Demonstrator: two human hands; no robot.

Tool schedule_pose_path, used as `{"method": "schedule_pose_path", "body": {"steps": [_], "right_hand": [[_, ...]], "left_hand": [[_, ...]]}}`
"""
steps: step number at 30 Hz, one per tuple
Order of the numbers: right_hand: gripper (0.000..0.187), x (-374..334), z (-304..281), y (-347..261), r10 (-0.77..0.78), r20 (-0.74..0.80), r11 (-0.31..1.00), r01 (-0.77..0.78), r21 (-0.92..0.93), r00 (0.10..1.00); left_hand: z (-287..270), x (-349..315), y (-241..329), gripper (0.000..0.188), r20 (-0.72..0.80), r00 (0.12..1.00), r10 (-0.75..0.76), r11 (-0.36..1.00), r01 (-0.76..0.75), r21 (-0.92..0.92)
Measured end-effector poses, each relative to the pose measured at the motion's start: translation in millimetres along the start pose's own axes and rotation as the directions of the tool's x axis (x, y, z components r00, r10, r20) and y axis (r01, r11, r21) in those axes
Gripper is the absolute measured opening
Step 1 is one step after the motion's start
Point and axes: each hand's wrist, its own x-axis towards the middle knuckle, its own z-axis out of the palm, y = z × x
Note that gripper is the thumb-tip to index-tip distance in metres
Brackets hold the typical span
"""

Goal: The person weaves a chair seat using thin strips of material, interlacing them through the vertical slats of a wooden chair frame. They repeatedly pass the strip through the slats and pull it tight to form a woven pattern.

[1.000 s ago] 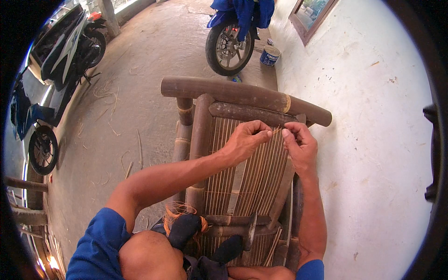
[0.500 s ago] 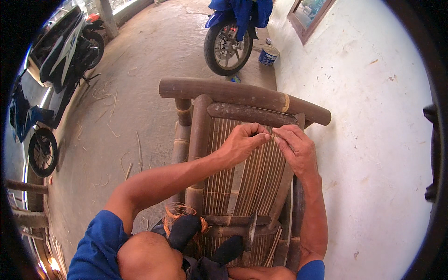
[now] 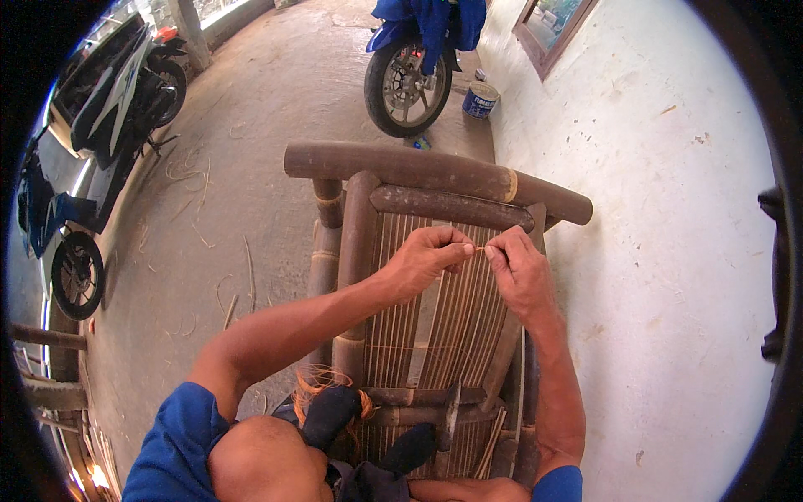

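Observation:
A short bit of thin orange string [image 3: 480, 248] is stretched between my two hands. My left hand [image 3: 428, 258] pinches one end between thumb and fingers, and my right hand [image 3: 522, 272] pinches the other. Both are held over the upper part of a bamboo chair [image 3: 443, 161], whose thick brown frame surrounds thin upright slats [image 3: 458, 322]. Lower down, another fine orange string [image 3: 393, 346] crosses the slats. A loose bundle of orange string [image 3: 365, 405] lies by my black-covered foot [image 3: 329, 417].
A knife [image 3: 449, 422] rests on the lower bars beside my other foot. Thin strips [image 3: 492, 443] lie right of it. A white wall [image 3: 669, 276] runs close on the right. Motorbikes [image 3: 408, 88] stand ahead and at left, with a paint bucket [image 3: 481, 99] by the wall.
My hands have drawn slightly apart and down, and the orange string between them now shows more plainly. Chair, knife and bundle stay where they were.

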Motion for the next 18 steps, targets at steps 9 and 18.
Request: {"method": "schedule_pose_path", "body": {"steps": [9,18], "right_hand": [[0.013,-7,33,17,0.046,-0.089,0.994,-0.054,-0.09,0.995],[0.011,-22,78,12,0.014,0.031,0.994,-0.01,-0.104,0.999]], "left_hand": [[-16,-8,-16,0.02,-0.07,0.99,-0.124,0.983,0.113,-0.146],[-15,-12,-29,0.022,-0.151,0.977,-0.153,0.949,0.103,-0.298]]}}
